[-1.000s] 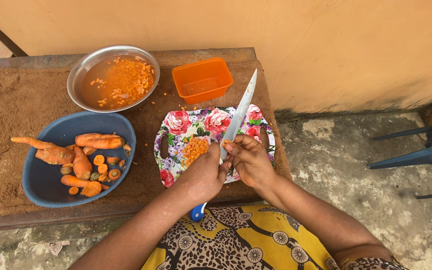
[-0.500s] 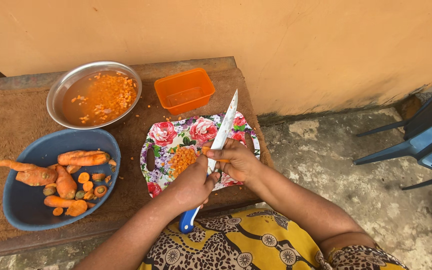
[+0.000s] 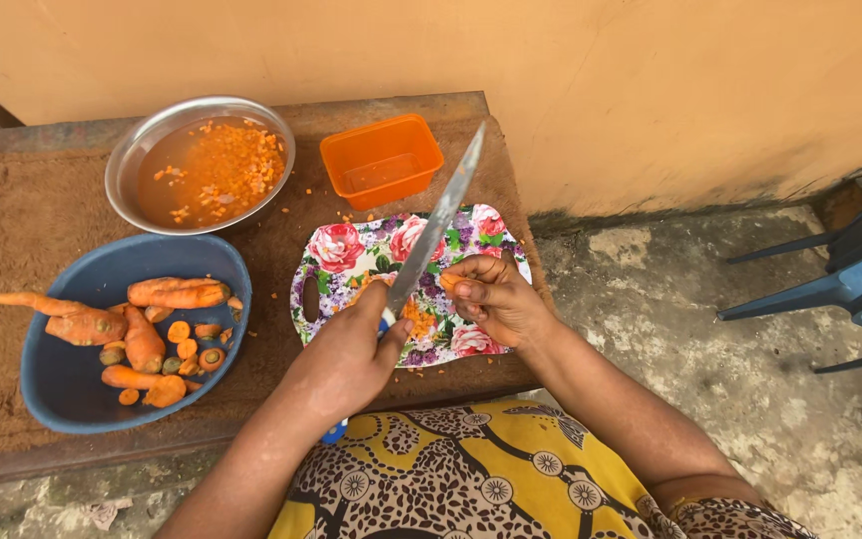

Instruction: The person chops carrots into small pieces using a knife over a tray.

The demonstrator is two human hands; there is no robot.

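My left hand [image 3: 346,359] is shut on the blue handle of a long knife [image 3: 441,220]. Its blade slants up and away over a floral cutting board [image 3: 351,250]. My right hand [image 3: 496,299] lies on the board just right of the blade and pinches a small carrot piece [image 3: 448,282] in its fingertips. Chopped carrot [image 3: 419,319] lies on the board between my hands, partly hidden by them.
A blue bowl [image 3: 62,399] of whole and cut carrots [image 3: 177,294] sits at the left. Behind it stands a metal bowl [image 3: 127,160] of water and diced carrot, with an orange tub [image 3: 381,160] beside it. Blue chairs [image 3: 850,269] stand on the concrete at the right.
The view has shifted a little. My right hand has come off the blade and now sits just to its right with a carrot piece. The knife stays tilted up.
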